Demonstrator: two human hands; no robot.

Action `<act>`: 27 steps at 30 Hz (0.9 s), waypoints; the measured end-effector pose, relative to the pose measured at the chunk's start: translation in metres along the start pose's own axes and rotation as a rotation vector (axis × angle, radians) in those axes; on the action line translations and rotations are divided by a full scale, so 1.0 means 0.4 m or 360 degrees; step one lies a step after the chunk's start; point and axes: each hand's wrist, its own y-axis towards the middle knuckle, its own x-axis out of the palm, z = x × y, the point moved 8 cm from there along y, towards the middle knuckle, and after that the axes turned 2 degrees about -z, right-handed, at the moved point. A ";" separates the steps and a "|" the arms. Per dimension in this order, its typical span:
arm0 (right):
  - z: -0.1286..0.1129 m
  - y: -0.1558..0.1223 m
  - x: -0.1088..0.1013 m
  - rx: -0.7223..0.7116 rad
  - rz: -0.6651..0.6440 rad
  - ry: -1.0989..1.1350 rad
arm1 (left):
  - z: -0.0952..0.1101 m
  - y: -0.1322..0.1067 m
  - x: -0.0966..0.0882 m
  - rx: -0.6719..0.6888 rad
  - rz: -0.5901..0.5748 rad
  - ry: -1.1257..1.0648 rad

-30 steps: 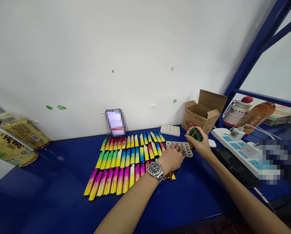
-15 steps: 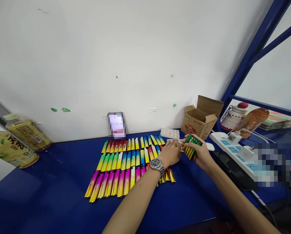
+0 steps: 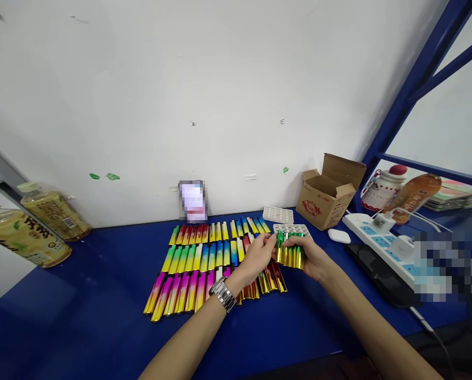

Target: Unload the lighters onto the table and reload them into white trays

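A bunch of green-and-gold lighters (image 3: 289, 250) is held over the blue table, side by side. My right hand (image 3: 313, 257) is closed round the bunch from the right, its thumb across the upper part. From the left, my left hand (image 3: 258, 254), with a metal watch at the wrist, grips the bunch's left edge; some of its fingers are hidden behind. Beneath and to the left lie rows of shiny lighters (image 3: 179, 260) in pink, green, blue, red and yellow, partly covered by my left hand and forearm. A white tray with holes (image 3: 302, 229) lies just behind the bunch.
Another white holed tray (image 3: 279, 214) lies near the wall. An open cardboard box (image 3: 319, 203), a white case (image 3: 339, 236), a black device (image 3: 380, 274) and a power strip (image 3: 374, 237) line the right. A phone (image 3: 193, 201) leans on the wall; drink bottles (image 3: 30, 237) stand left.
My right hand has brought the lighter bunch left and turned it so the lighters' sides face me. My left hand has come off the tray and moved down-left to the bunch.
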 end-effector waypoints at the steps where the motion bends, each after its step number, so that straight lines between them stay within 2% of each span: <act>1: 0.007 0.005 0.016 0.0030 -0.0001 0.0000 | -0.006 -0.005 -0.001 -0.0028 0.0031 -0.0072; 5: 0.019 0.017 0.076 0.0057 0.0006 0.0070 | -0.006 -0.031 -0.031 -0.0120 0.0192 -0.0249; 11: 0.045 0.009 0.143 0.0129 -0.0034 0.0102 | 0.004 -0.092 -0.094 -0.0272 0.0233 -0.0514; 16: 0.078 0.012 0.169 0.0042 0.0156 0.0030 | -0.006 -0.133 -0.145 -0.0222 0.0382 -0.0285; 20: 0.092 0.017 0.210 -0.0027 0.0083 -0.0068 | -0.014 -0.152 -0.188 -0.0090 0.0535 -0.0053; 23: 0.078 0.016 0.194 -0.0034 0.0048 -0.0117 | 0.000 -0.179 -0.266 0.0000 0.0651 0.0104; 25: 0.057 0.012 0.147 -0.0028 0.0098 -0.0135 | 0.021 -0.209 -0.357 0.0026 0.0768 0.0377; 27: 0.033 0.007 0.090 -0.0005 0.0107 -0.0233 | 0.043 -0.252 -0.476 -0.0050 0.0980 0.0861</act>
